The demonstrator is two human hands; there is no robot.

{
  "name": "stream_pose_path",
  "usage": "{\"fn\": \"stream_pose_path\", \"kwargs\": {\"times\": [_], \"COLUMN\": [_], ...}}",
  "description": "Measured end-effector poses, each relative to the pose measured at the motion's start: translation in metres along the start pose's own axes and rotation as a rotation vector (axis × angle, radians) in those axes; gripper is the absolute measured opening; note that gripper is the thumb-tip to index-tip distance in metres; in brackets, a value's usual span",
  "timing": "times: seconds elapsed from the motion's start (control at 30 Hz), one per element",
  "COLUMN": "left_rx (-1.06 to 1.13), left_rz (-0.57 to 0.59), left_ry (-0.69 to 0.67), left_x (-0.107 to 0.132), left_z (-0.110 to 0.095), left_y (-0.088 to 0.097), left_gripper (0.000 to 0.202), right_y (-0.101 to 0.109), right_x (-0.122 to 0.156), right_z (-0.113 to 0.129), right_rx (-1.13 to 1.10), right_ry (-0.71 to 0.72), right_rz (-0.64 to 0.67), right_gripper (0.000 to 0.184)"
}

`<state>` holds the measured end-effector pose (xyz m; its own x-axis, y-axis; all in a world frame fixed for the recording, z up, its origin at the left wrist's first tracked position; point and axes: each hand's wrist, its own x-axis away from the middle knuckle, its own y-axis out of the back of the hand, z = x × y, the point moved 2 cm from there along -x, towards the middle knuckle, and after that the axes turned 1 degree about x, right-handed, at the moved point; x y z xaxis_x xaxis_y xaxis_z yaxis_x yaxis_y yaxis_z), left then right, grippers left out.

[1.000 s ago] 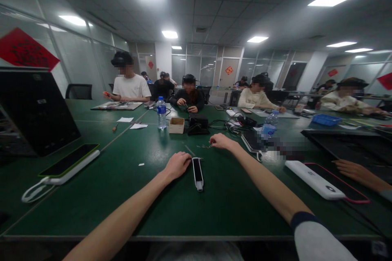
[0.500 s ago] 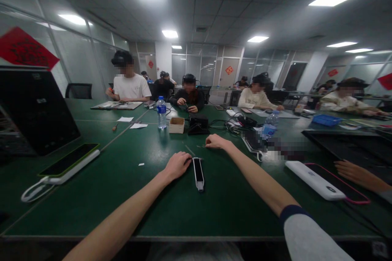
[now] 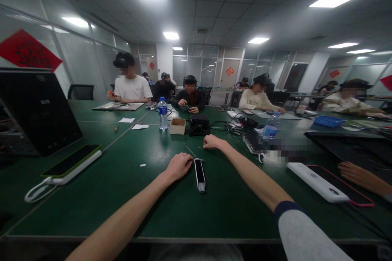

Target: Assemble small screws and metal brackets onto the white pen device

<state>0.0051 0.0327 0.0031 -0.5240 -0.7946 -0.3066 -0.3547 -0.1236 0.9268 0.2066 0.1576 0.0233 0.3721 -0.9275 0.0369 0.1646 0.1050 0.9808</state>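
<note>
Both my arms reach out over a green table (image 3: pixel 128 195). My left hand (image 3: pixel 179 165) rests with curled fingers against the left side of a slim black and silver device (image 3: pixel 199 173) that lies flat, pointing toward me. My right hand (image 3: pixel 212 142) lies farther out, fingers closed in a pinch over tiny parts on the table; what it grips is too small to make out.
A phone on a white power bank (image 3: pixel 72 164) lies at the left, below a dark tilted screen (image 3: pixel 36 110). Another power bank and phone (image 3: pixel 327 181) lie at the right beside another person's hand (image 3: pixel 352 171). A water bottle (image 3: pixel 162 113), a small cardboard box (image 3: pixel 177 126) and cables sit farther out. Several people work across the table.
My right hand has slid a little to the left along the table, toward the far end of the device. My left hand has stayed put.
</note>
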Motion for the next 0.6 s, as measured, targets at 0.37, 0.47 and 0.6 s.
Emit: {"fn": "stream_pose_path", "kwargs": {"times": [0.37, 0.47, 0.6], "left_rx": [0.001, 0.005, -0.002], "left_rz": [-0.026, -0.032, -0.029], "left_ry": [-0.025, -0.024, -0.015], "left_x": [-0.001, -0.001, -0.001], "left_z": [0.003, 0.003, 0.004], "left_y": [-0.005, -0.005, -0.006], "left_gripper": [0.019, 0.019, 0.021], "right_y": [-0.022, -0.029, -0.030], "right_x": [0.070, 0.087, 0.098], "right_z": [0.011, 0.013, 0.016], "right_rx": [-0.476, -0.617, -0.722], "right_ry": [0.267, 0.275, 0.219], "right_rz": [-0.168, -0.150, -0.181], "right_gripper": [0.016, 0.019, 0.020]}}
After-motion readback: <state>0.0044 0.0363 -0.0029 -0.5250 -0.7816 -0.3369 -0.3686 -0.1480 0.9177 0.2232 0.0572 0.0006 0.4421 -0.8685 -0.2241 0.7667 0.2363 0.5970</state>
